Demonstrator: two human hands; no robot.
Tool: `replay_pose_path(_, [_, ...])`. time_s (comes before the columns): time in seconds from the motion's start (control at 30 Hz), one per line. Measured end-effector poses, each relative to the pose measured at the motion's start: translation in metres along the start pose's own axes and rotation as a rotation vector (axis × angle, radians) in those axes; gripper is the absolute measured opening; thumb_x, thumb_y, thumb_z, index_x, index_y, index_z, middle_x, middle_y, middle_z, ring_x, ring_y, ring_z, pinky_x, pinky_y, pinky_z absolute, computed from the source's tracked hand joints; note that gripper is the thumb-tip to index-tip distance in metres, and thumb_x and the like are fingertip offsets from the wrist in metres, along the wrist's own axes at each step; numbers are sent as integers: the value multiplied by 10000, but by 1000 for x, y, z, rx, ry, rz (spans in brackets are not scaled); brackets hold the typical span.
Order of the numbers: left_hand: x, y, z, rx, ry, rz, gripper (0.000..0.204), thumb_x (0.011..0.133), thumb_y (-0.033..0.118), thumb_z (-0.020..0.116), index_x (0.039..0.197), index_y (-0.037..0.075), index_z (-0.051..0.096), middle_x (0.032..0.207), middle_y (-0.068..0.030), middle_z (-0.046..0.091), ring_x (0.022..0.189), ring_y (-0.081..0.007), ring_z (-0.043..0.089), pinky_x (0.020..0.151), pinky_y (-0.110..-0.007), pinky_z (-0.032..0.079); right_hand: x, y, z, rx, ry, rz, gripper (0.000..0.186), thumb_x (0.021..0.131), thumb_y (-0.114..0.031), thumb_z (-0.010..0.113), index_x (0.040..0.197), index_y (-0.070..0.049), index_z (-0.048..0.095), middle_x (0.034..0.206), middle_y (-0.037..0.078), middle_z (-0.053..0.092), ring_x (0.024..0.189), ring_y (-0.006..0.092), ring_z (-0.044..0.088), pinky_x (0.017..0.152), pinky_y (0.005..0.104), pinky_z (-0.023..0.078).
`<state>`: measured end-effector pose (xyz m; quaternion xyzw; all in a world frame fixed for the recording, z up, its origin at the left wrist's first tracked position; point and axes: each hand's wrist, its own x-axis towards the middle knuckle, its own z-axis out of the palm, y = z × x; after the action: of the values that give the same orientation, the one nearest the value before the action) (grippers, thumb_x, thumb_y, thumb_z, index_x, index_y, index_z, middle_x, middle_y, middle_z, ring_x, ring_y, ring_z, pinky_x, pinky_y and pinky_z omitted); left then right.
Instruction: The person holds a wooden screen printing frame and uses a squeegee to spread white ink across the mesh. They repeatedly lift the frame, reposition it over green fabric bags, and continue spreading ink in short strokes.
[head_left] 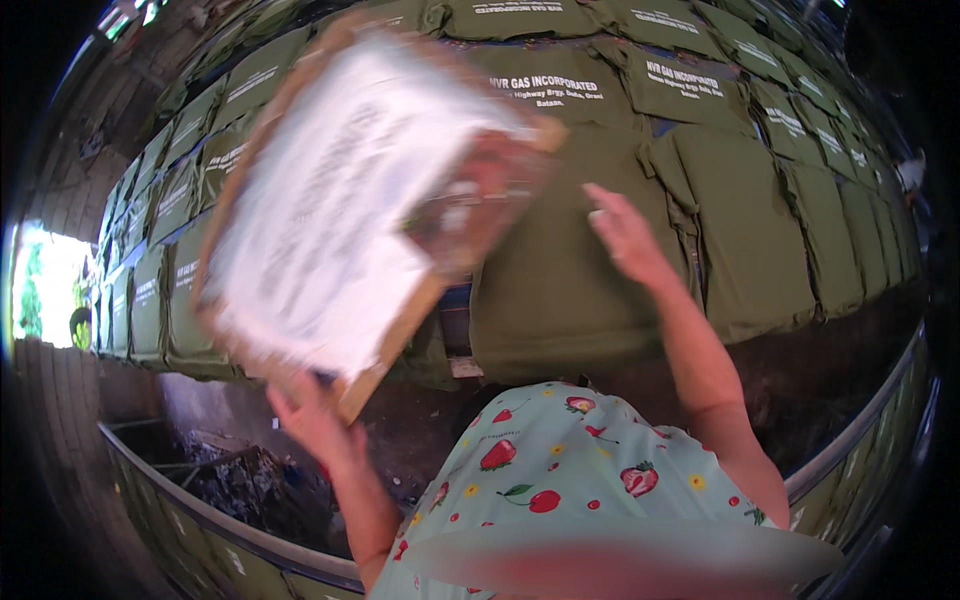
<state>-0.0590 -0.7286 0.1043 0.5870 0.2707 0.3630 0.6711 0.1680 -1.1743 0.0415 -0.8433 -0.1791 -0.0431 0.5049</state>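
Note:
My left hand (315, 425) grips the lower end of a wooden-edged printing screen (330, 210), which is tilted and blurred, with a white face, smudged dark lettering and a see-through brownish corner. My right hand (625, 235) is off the screen, fingers apart, over a plain olive-green fabric piece (560, 300) to the screen's right. Around them, rows of olive fabric pieces (745, 230) lie on a long surface, many with white printing along their upper parts. My strawberry-patterned clothing shows at the bottom.
A dark grimy gap (215, 450) runs along the near edge of the surface. Curved rails (210, 505) with more olive fabric (850, 440) flank me behind. At the far left are wooden boards (55, 420) and a bright opening (45, 280) with greenery.

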Motion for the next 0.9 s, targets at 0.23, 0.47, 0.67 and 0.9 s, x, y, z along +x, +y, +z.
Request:
replay_pose_path(0.23, [20,40,-141,182,457,142,618,1089,248,754,1555,-34,463,1442,-243,617,1179,-328,675,978,-490,619,45,-8,145,-610,-135,-67,756,1065,-437,684,1673,-77,418,1666,270,471,1564,470,423,1292,572,328])
replay_pose_path(0.47, [29,24,-172,212,614,-19,658,1094,281,745,1575,-51,444,1463,-235,604,1213,-323,659,1034,-485,592,64,-35,226,-240,-183,-199,802,1059,-410,699,1697,-62,359,1712,308,375,1564,483,410,1278,555,366])
replay_pose_path(0.67, [22,5,-135,88,470,-111,688,1078,342,761,1580,-37,484,1497,-214,599,1268,-326,644,1038,-479,581,70,-23,177,-390,-1,-242,757,1055,-385,700,1675,-61,410,1684,279,441,1567,441,427,1273,539,374])
replay_pose_path(0.9, [-3,14,-94,163,468,-122,679,1077,362,760,1569,-32,506,1509,-199,592,1268,-317,645,1033,-472,584,74,83,21,-592,136,52,676,1106,-424,601,1655,-55,458,1695,251,464,1565,422,447,1283,527,366])
